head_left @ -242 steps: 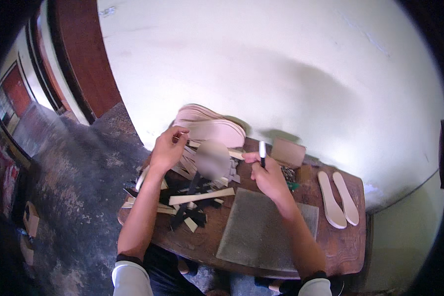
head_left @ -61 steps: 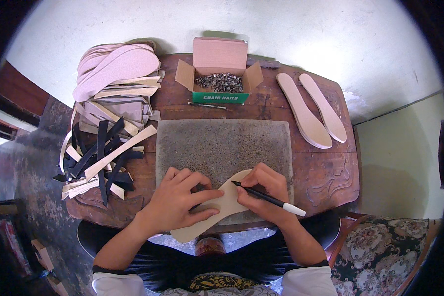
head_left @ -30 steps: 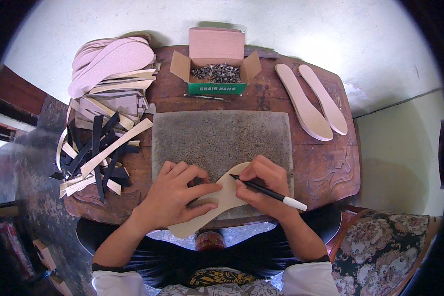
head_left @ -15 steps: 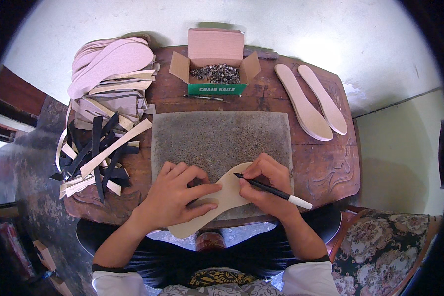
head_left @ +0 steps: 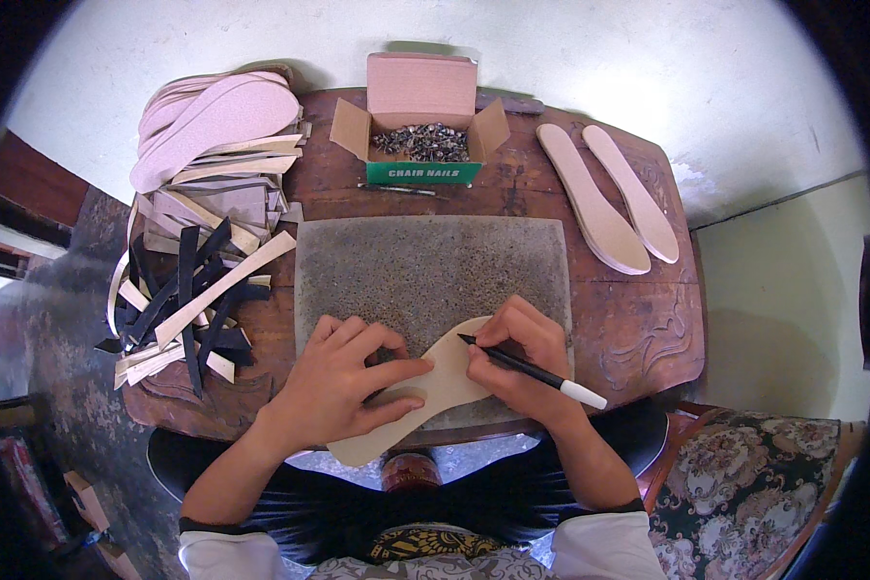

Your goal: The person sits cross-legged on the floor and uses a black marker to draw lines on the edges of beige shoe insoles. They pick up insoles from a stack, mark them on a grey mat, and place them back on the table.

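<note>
A beige sole-shaped insole (head_left: 387,422) lies slanted across the front of a dark speckled slab, its near end jutting past the slab's front edge. My left hand (head_left: 343,382) rests over it with fingers apart, the thumb and forefinger lying on its surface. Pinched in my right hand (head_left: 522,362) is a black marker pen (head_left: 527,367) with a white end. The pen's tip is at the upper part of the insole; whether it touches, I cannot tell. My right hand covers part of the insole's right edge.
The slab (head_left: 425,271) lies on a carved wooden table (head_left: 628,319). An open green box of nails (head_left: 423,172) stands behind it. At left are stacked insoles (head_left: 222,126) and black and beige strips (head_left: 188,300). Two more insoles (head_left: 594,203) lie at right, near a flowered chair (head_left: 744,483).
The view has shifted very slightly. Both hands, the marker pen and the insole otherwise keep nearly the same places.
</note>
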Available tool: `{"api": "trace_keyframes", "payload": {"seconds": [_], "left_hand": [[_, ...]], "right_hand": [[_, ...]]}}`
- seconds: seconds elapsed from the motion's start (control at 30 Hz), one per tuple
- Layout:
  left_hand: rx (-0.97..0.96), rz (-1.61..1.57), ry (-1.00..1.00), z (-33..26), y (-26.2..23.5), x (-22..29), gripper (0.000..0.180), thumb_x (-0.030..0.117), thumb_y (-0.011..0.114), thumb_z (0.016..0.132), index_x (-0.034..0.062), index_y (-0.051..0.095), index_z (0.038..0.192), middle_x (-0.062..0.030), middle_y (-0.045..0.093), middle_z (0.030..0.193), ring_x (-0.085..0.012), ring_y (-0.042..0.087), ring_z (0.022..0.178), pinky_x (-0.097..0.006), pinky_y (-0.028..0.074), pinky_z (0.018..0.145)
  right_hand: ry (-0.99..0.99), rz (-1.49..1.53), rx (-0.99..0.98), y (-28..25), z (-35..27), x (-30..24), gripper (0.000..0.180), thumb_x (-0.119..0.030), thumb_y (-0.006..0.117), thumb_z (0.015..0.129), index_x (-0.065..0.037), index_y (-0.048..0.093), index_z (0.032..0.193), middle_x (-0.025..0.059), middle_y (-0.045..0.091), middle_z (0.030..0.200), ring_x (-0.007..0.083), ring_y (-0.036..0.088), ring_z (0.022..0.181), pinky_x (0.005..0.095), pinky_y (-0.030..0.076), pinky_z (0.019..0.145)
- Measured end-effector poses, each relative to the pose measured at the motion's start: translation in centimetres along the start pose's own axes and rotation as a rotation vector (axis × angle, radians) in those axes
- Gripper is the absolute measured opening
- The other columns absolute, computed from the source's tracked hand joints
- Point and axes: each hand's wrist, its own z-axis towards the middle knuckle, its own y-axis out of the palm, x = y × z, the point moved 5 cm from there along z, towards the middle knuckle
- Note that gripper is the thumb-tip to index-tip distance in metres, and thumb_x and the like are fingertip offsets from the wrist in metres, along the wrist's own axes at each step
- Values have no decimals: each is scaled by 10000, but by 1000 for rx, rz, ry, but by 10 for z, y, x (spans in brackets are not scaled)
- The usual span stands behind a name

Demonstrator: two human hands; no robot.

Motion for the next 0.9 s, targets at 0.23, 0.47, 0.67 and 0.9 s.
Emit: {"api": "trace_keyframes", "payload": {"seconds": [0.23, 0.47, 0.67, 0.9], "left_hand": [[1, -4, -8, 1, 0, 1, 427, 377, 856, 775, 245, 776, 1173, 38, 594, 1031, -173, 548, 909, -365, 361, 849], [7, 7, -7, 1, 0, 1, 418, 378, 855, 778, 247, 777, 1167, 40, 593, 1028, -170, 549, 898, -363, 363, 846], [3, -9, -10, 1, 0, 1, 418, 375, 857, 776, 245, 777, 1164, 34, 595, 1032, -174, 550, 908, -367, 364, 847], [14, -2, 3, 1, 0, 0, 426, 373, 859, 770, 238, 777, 1165, 33, 597, 1027, -178, 551, 909, -366, 363, 845]], "right_hand": [[-19, -22, -8, 0, 0, 2, 188, 36, 758, 718, 9, 600, 816, 89, 614, 820, 161, 650, 716, 271, 521, 612], [11, -13, -20, 0, 0, 1, 194, -27, 766, 736, -3, 596, 826, 87, 568, 817, 184, 618, 695, 301, 501, 620], [-21, -31, -11, 0, 0, 3, 187, 24, 760, 722, 7, 602, 820, 85, 611, 822, 157, 642, 703, 272, 509, 603], [-39, -38, -7, 0, 0, 2, 188, 28, 758, 719, 7, 598, 816, 80, 602, 810, 147, 620, 682, 265, 489, 588]]}}
